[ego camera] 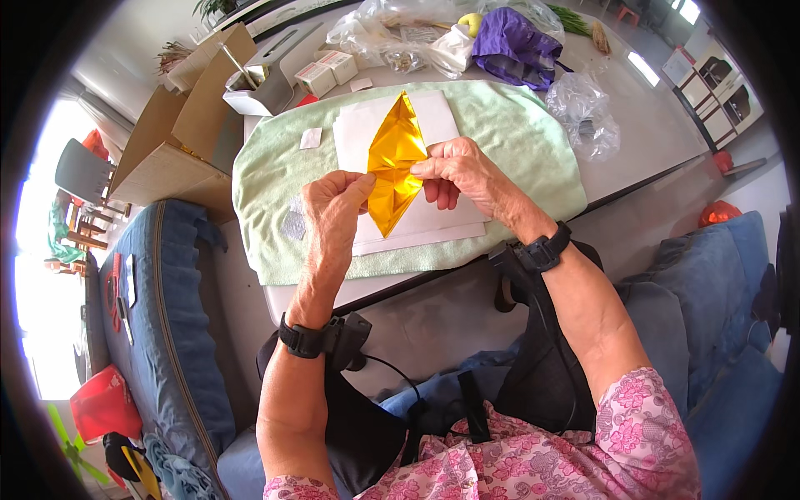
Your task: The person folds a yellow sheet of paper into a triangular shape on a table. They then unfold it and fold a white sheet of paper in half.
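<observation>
A folded piece of shiny gold foil paper, pointed at its far and near ends, is held up between my hands. My left hand pinches its left edge between thumb and index finger. On the opposite edge, the thumb and index finger of my right hand grip it, with the other fingers curled beneath. Below the foil lies a stack of white paper sheets on a pale green towel. A small white paper piece and a greyish patch lie left of the stack.
The towel covers part of a white table. Behind it are small boxes, a grey organizer, a purple bag and clear plastic bags. An open cardboard box stands at left. Red-handled scissors lie on the blue sofa arm.
</observation>
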The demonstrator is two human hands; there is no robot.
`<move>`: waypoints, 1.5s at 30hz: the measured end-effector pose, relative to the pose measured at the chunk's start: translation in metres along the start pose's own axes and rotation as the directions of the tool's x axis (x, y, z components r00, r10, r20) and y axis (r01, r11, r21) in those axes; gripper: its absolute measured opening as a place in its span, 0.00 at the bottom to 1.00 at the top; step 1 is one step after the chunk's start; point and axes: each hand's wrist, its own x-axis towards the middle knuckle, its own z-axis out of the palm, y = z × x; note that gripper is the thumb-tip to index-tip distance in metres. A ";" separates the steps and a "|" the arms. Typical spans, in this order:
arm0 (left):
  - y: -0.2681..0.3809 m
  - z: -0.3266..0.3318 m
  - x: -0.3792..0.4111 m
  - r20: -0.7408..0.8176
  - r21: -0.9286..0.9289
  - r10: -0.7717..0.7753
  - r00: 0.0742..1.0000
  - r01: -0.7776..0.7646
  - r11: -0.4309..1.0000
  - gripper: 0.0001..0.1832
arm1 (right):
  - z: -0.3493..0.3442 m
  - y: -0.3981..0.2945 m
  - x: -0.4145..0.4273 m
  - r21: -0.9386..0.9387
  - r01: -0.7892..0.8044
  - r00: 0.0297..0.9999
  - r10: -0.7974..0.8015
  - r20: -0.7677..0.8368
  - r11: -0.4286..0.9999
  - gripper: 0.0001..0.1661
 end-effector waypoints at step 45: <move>0.001 0.012 0.000 -0.167 0.186 0.242 0.956 -0.210 0.960 0.10 | 0.023 0.015 0.003 -0.433 0.373 0.821 -0.510 -0.257 0.820 0.14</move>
